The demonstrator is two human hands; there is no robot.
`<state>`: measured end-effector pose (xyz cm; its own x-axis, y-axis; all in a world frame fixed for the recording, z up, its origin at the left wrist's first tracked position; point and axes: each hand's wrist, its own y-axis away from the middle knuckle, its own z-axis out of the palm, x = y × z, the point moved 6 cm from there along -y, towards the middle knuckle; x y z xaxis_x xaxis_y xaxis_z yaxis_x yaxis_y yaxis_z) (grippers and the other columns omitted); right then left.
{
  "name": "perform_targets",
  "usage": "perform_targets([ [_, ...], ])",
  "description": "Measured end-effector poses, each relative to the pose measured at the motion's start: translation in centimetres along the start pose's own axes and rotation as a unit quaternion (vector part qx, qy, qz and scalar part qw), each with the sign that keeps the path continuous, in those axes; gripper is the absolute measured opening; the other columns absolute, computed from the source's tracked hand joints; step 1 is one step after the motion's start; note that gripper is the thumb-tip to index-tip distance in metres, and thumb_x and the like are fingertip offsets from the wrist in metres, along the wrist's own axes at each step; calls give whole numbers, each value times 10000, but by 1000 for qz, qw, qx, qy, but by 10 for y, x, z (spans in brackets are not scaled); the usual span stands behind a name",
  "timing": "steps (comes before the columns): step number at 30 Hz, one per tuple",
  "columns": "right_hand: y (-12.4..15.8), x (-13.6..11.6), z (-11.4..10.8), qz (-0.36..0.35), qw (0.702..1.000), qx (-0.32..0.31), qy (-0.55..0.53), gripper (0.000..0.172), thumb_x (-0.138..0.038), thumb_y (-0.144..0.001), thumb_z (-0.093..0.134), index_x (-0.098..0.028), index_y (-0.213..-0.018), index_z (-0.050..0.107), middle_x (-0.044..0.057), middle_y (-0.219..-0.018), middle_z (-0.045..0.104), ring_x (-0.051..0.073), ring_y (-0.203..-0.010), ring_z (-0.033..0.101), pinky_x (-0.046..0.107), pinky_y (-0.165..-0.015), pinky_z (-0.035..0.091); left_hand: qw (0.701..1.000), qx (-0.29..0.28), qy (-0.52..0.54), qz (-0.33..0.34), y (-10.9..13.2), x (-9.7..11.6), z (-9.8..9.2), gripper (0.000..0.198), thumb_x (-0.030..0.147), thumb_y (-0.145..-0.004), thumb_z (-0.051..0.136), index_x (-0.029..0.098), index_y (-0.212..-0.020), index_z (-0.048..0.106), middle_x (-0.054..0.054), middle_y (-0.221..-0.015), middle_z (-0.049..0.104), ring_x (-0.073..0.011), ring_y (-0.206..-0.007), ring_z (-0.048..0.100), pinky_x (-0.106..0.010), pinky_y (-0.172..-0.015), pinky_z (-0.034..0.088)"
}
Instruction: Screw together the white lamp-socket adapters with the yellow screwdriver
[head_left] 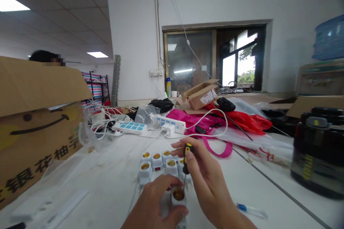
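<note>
Our left hand [158, 200] is curled snugly around a white socket [178, 195], while our right hand [208, 175], partly curled, pinches a screwdriver [186, 162] pointing down at that socket's edge. Just beyond our hands cluster more white sockets [156, 159]; farther past them, power strips [131, 127]; rightward, a dark jug [317, 157].
</note>
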<state>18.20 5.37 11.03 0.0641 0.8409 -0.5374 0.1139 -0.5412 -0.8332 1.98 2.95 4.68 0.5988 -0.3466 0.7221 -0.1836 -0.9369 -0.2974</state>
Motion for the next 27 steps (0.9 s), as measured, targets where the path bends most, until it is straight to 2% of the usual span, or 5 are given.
perform_targets([
  [5,-2,-2,-5,-50,993,45,92,146,-333,-1088,737,-313,-1226,691,36,-1107,767,210,-1016,782,294,-869,648,999,-21,3,41,-4,-9,4,342,211,-799,821,286,-1115,715,10,-1117,834,-260,-1094,765,-356,-1058,554],
  [11,7,11,2,23,1000,-14,12,379,-382,-1216,469,-388,-1593,501,54,-1341,799,171,-975,836,307,-889,676,994,-34,-19,103,-6,-9,3,265,156,-843,809,264,-1068,721,-10,-1138,820,-223,-1091,769,-313,-1046,567],
  [17,1,13,-6,58,994,76,-59,239,-434,-1220,449,-307,-1313,628,14,-958,832,149,-721,772,268,-671,625,977,-11,-14,210,-8,-11,7,178,160,-855,845,204,-1019,791,-103,-1176,818,-245,-1106,793,-326,-1022,614],
  [21,-12,16,-26,73,976,185,-92,195,-445,-1167,550,-264,-1216,604,55,-1117,821,154,-654,777,296,-593,613,981,18,-20,194,-4,-2,6,217,71,-820,834,202,-988,791,-97,-1184,808,-242,-1127,789,-325,-1046,611],
  [27,-17,33,-39,125,966,201,-105,214,-449,-1091,605,-243,-1140,570,3,-1020,744,139,-520,700,313,-520,558,986,39,-1,162,3,18,-1,133,88,-907,802,216,-943,785,-73,-1209,812,-230,-1171,779,-337,-1085,587],
])
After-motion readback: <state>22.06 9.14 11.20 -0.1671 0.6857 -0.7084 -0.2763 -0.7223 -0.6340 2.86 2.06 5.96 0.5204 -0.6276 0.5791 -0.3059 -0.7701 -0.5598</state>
